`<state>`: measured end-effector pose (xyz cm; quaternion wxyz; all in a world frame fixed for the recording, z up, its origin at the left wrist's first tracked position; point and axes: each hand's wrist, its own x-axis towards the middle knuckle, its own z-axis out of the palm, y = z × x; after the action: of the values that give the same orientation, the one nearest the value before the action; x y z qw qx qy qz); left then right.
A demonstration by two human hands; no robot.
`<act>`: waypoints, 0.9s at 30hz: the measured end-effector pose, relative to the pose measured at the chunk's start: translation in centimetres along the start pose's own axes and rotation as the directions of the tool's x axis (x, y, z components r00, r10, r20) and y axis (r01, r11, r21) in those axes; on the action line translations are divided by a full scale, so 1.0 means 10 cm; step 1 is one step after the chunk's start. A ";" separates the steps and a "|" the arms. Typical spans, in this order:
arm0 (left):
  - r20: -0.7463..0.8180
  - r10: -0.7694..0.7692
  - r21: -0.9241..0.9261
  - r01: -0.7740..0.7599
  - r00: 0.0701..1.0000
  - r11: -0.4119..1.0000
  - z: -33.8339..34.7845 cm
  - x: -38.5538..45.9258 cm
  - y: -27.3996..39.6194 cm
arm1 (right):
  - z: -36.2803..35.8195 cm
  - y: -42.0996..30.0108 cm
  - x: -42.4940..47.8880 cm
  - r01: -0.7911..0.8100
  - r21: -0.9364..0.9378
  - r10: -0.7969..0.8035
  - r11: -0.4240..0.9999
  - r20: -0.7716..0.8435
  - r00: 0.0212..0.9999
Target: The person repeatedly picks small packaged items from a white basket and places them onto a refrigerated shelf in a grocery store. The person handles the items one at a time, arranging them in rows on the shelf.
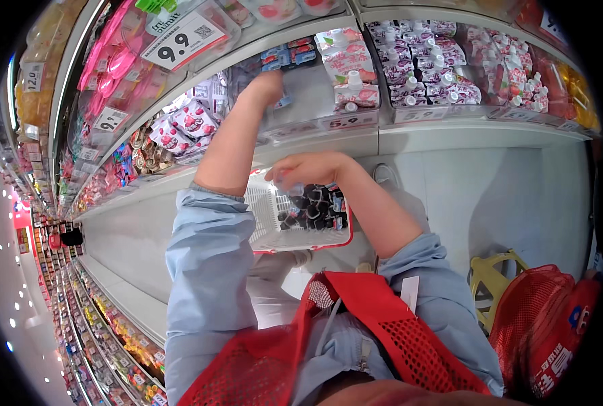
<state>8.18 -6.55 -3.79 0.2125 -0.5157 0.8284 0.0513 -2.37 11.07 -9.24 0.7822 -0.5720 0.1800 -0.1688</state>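
My left hand [268, 87] reaches into a clear shelf bin, its fingers hidden from me. Close by are small blue-labelled packs [287, 55], and another small blue-labelled piece [283, 101] lies below the hand. Over a white plastic basket [261, 203] with a red rim hangs my right hand [309, 167], fingers bent downward. A blurred, clear small cup [292, 187] shows at its fingertips; whether they grip it is unclear. Inside the basket lie several dark small cups [314, 205], probably jelly, some with blue labels.
Pink-and-white spouted pouches [349, 66] stand right of the bin, purple-and-white ones [433, 61] further along. Bagged sweets [194, 119] fill the left bins. A yellow plastic stool [484, 276] and a red mesh bag [530, 304] are at right. A shoe [385, 175] shows beyond the basket.
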 end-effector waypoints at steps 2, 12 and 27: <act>0.039 0.059 0.083 -0.062 0.997 0.995 -0.07 0.08 0.03 | -0.02 0.05 0.00 0.010 -0.014 -0.011 1.000 -0.010 1.000; -0.432 -0.109 -0.045 0.099 0.895 0.994 0.00 -0.05 0.11 | 0.00 -0.03 -0.07 -0.049 0.096 0.049 0.994 0.005 0.999; -0.476 -0.098 -0.403 -0.118 0.874 0.908 -0.20 -1.20 0.34 | 0.01 -0.03 -0.03 0.047 0.410 0.054 0.911 -0.232 0.971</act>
<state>9.10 4.40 2.43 -0.1184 -0.5409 0.8269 0.0980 -2.64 11.20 -8.88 0.8582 -0.3693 0.2337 -0.2691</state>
